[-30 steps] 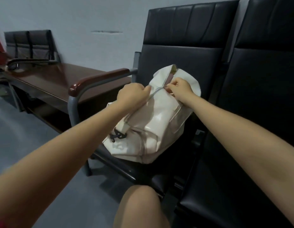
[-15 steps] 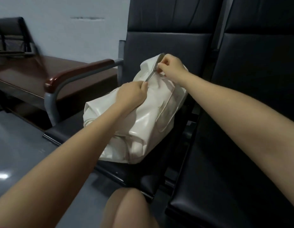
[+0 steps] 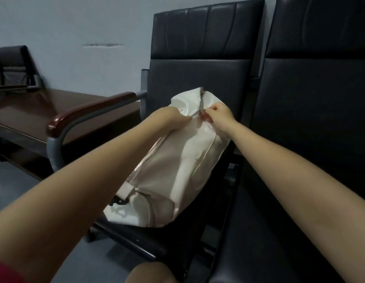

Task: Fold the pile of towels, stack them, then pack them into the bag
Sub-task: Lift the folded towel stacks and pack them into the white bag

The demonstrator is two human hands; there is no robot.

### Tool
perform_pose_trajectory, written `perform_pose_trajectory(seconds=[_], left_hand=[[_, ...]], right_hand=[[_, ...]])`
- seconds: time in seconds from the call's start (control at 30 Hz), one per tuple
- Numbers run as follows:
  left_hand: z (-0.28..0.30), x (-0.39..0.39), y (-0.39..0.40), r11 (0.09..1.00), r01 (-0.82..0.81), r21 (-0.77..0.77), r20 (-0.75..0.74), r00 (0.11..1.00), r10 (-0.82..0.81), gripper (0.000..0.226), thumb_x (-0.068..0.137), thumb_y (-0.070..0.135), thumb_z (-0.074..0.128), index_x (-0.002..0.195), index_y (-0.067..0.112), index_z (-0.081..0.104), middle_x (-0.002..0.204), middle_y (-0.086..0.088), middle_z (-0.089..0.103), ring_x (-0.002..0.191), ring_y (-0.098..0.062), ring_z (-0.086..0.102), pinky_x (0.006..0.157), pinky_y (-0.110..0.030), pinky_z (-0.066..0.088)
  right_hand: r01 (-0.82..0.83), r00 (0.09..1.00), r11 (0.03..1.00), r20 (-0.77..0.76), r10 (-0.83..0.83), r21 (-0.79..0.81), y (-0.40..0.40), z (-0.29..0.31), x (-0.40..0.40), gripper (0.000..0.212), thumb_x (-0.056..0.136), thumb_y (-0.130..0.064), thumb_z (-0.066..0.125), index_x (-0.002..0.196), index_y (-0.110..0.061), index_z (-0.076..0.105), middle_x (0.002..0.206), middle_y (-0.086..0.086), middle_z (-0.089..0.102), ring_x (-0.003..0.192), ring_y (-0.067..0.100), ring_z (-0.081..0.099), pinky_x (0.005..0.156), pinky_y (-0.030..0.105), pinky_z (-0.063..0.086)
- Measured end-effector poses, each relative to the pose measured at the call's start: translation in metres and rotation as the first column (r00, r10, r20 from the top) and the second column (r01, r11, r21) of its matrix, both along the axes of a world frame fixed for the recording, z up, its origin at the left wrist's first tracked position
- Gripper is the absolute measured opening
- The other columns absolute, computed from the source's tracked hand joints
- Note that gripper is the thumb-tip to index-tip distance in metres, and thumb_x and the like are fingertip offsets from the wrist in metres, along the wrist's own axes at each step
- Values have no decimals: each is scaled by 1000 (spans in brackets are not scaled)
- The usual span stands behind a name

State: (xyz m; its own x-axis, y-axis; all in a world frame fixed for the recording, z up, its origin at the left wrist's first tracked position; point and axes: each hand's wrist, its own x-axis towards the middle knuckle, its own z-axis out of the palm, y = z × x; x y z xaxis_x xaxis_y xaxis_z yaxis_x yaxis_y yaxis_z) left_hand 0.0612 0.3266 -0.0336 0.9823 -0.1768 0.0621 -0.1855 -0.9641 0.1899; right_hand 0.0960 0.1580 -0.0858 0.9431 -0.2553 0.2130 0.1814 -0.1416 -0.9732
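A glossy white bag (image 3: pixel 177 170) lies tilted on the seat of a black chair (image 3: pixel 198 78), its top end leaning against the backrest. A zipper runs along its upper side. My left hand (image 3: pixel 167 119) grips the bag's fabric just left of the zipper. My right hand (image 3: pixel 219 115) pinches the zipper pull near the bag's top end. No towels show; the bag's inside is hidden.
A second black chair (image 3: pixel 310 139) stands to the right. The left chair has a wooden armrest (image 3: pixel 89 113) on a grey metal frame. A dark brown table (image 3: pixel 44 111) sits to the left, with another black chair (image 3: pixel 12 68) behind it. My knee (image 3: pixel 149 272) shows at the bottom.
My right hand has moved back down the zipper from the bag's top end. My left hand keeps its grip on the fabric. The camera view shifted.
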Motion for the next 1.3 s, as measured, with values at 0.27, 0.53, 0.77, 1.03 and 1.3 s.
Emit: perform_pose_trajectory(seconds=[0.27, 0.53, 0.77, 1.03, 1.3], left_hand=[[-26, 25, -39, 991, 33, 133, 46, 998, -39, 37, 89, 46, 52, 104, 15, 63, 108, -3, 65, 97, -26, 58, 80, -33, 45], [-32, 23, -27, 999, 39, 32, 273, 961, -46, 27, 97, 28, 48, 99, 11, 69, 92, -5, 62, 94, -28, 60, 69, -32, 36], [-43, 7, -18, 832, 190, -521, 455, 887, 83, 43, 100, 30, 43, 61, 14, 47, 57, 0, 46, 67, -23, 48, 61, -34, 33], [-45, 9, -17, 737, 209, -643, 474, 864, 169, 39, 99, 29, 45, 74, 4, 61, 67, -8, 59, 71, -24, 54, 68, -39, 40], [-47, 25, -13, 756, 143, -638, 412, 893, 179, 43, 96, 30, 43, 60, 7, 43, 59, -8, 46, 63, -26, 45, 58, -39, 39]], right_hand=[[5, 998, 999, -60, -7, -32, -9, -20, 5, 21, 96, -6, 50, 77, -12, 47, 81, 7, 67, 86, 23, 68, 86, 34, 56], [127, 989, 932, 119, -91, -341, -11, -11, 12, 16, 92, -15, 50, 76, -16, 48, 82, 8, 67, 85, 27, 67, 82, 44, 56], [346, 916, 814, 354, -187, -467, -12, 46, 44, 12, 96, -18, 54, 87, -9, 54, 84, 4, 57, 76, 17, 53, 65, 26, 41], [343, 939, 823, 144, -312, -454, -24, 54, 90, 19, 92, -22, 60, 73, -20, 55, 94, 1, 64, 94, 20, 60, 80, 30, 46], [334, 938, 805, 88, -336, -490, -28, 31, 64, 21, 95, -28, 53, 101, -10, 64, 103, 3, 65, 99, 24, 60, 77, 28, 43]])
